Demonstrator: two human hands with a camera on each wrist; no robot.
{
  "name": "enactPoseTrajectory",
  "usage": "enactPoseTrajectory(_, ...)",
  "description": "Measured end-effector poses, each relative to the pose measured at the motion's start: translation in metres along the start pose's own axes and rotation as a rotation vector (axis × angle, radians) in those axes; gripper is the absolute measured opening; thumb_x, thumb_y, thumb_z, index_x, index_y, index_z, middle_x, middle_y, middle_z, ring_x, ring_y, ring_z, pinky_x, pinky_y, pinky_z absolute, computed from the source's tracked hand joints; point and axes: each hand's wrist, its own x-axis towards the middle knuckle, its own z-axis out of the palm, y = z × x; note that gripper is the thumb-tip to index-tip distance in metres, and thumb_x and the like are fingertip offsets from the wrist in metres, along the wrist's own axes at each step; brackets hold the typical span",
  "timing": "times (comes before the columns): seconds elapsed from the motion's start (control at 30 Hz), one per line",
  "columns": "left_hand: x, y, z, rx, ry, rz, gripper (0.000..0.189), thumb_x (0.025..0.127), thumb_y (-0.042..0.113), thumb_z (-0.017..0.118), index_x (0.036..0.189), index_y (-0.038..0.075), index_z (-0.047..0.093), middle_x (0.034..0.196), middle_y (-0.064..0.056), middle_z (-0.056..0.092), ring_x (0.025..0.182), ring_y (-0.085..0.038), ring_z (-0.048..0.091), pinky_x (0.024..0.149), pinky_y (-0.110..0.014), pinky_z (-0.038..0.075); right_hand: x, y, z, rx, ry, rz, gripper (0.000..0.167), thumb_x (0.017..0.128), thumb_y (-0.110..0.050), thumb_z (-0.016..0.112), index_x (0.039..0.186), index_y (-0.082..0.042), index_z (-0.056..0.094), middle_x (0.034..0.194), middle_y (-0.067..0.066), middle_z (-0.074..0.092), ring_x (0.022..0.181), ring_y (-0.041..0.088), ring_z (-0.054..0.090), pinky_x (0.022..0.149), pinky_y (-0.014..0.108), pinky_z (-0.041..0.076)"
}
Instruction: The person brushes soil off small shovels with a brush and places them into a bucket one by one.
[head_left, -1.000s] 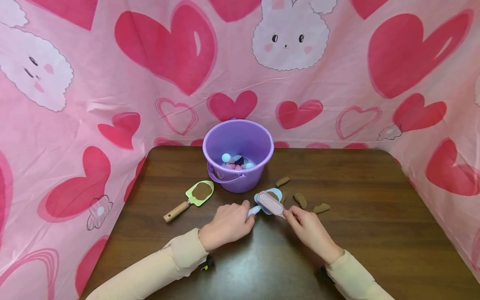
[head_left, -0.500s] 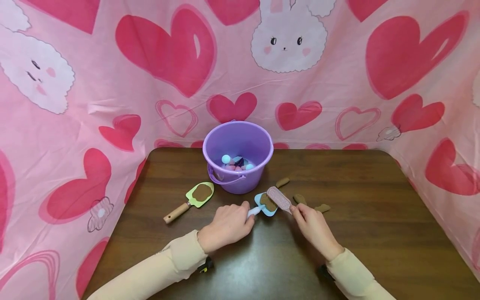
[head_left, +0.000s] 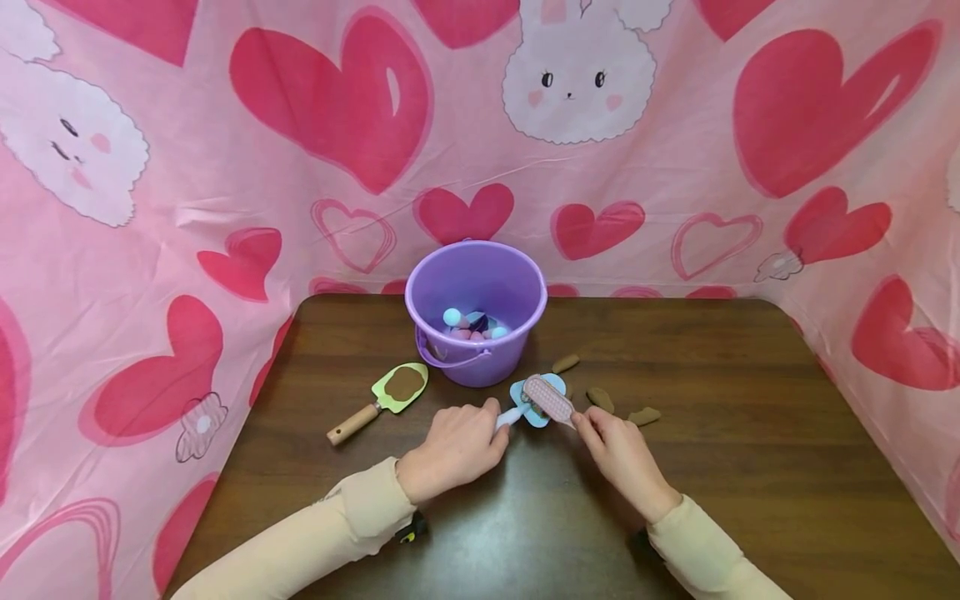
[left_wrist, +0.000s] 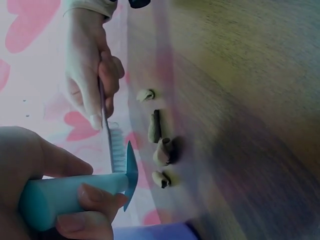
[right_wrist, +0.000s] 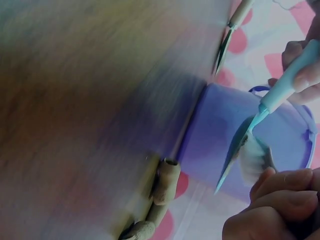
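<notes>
In the head view my left hand (head_left: 456, 446) grips the pale handle of a small blue toy shovel (head_left: 538, 421). Its fingers wrap that handle in the left wrist view too. The right hand (head_left: 622, 458) pinches a pink brush (head_left: 550, 400) by its handle end. The brush's bristles (left_wrist: 118, 150) face the shovel blade (left_wrist: 131, 175), and its head covers most of the brown patch on the blade. Just behind the shovel stands a purple bucket (head_left: 487, 365). Several brown clay-like pieces (head_left: 600, 400) lie on the table behind the right hand.
Left of the bucket lies a green shovel (head_left: 398, 405) with a wooden handle and a brown patch on its blade. Small balls (head_left: 452, 317) and other items sit inside the bucket. Pink heart-printed cloth (head_left: 480, 158) surrounds the table (head_left: 735, 367).
The right hand has swept the brush rightward across the blade, uncovering the brown patch, then back left over it. The left hand stays in place with the blue shovel.
</notes>
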Motion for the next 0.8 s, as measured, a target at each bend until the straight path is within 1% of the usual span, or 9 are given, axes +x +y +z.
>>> enactPoseTrajectory(0.13,-0.0001,0.0005,-0.0010,0.002,0.004,-0.001,0.030,0.097,0.024,0.065,0.077,0.012,0.046,0.055,0.003,0.042,0.047,-0.020,0.050,0.040,-0.036,0.034,0.0016,0.0028,-0.0009,0.002,0.031,0.020,0.033,0.106,-0.020,0.062,0.074,-0.015,0.054,0.062,-0.007,0.038,0.053,0.008,0.035,0.052,0.026,0.032)
enactPoseTrajectory(0.2,0.0000,0.0009,-0.0005,0.001,-0.010,-0.007,0.029,0.097,0.024,0.065,0.078,0.012,0.046,0.056,0.002,0.043,0.047,-0.021,0.050,0.040,-0.037,0.034,0.0017,0.0031,0.0000,0.015,0.036,0.005,0.033,0.105,-0.018,0.063,0.073,-0.016,0.053,0.062,-0.008,0.037,0.053,0.007,0.035,0.052,0.026,0.032)
enactPoseTrajectory(0.33,0.0000,0.0015,0.0006,-0.003,-0.037,-0.019,0.028,0.098,0.024,0.064,0.079,0.011,0.047,0.057,0.002,0.043,0.048,-0.021,0.051,0.041,-0.036,0.035,0.0005,0.0007,0.0024,0.048,-0.017,-0.064,0.033,0.105,-0.018,0.064,0.074,-0.018,0.053,0.062,-0.012,0.036,0.053,0.002,0.034,0.051,0.023,0.032)
enactPoseTrajectory(0.4,0.0004,0.0015,0.0002,-0.004,-0.038,-0.019,0.028,0.098,0.024,0.064,0.079,0.011,0.047,0.057,0.002,0.043,0.048,-0.020,0.051,0.041,-0.036,0.035,0.0002,-0.0004,0.0027,0.048,-0.044,-0.076,0.032,0.104,-0.018,0.065,0.074,-0.018,0.054,0.062,-0.013,0.034,0.053,0.001,0.032,0.051,0.023,0.031)
enactPoseTrajectory(0.5,0.0002,0.0019,-0.0010,-0.002,-0.025,-0.007,0.029,0.098,0.025,0.064,0.079,0.012,0.047,0.056,0.003,0.042,0.047,-0.019,0.049,0.041,-0.035,0.033,-0.0005,-0.0012,0.0013,0.033,-0.047,-0.050,0.033,0.104,-0.019,0.065,0.074,-0.017,0.053,0.062,-0.012,0.034,0.052,0.001,0.031,0.050,0.023,0.031)
enactPoseTrajectory(0.6,-0.0002,0.0021,-0.0023,-0.003,-0.012,0.000,0.030,0.099,0.026,0.064,0.078,0.012,0.047,0.056,0.003,0.040,0.046,-0.017,0.046,0.040,-0.034,0.032,0.0003,-0.0003,-0.0003,0.028,-0.027,-0.011,0.034,0.104,-0.020,0.065,0.072,-0.016,0.052,0.062,-0.010,0.035,0.052,0.004,0.031,0.051,0.024,0.031)
enactPoseTrajectory(0.8,-0.0024,0.0022,-0.0036,0.001,0.001,0.006,0.032,0.100,0.027,0.064,0.077,0.013,0.046,0.056,0.004,0.039,0.045,-0.014,0.042,0.040,-0.033,0.030,0.0019,0.0032,-0.0007,0.040,-0.011,0.022,0.037,0.106,-0.022,0.063,0.071,-0.016,0.053,0.061,-0.008,0.037,0.053,0.006,0.034,0.051,0.025,0.033)
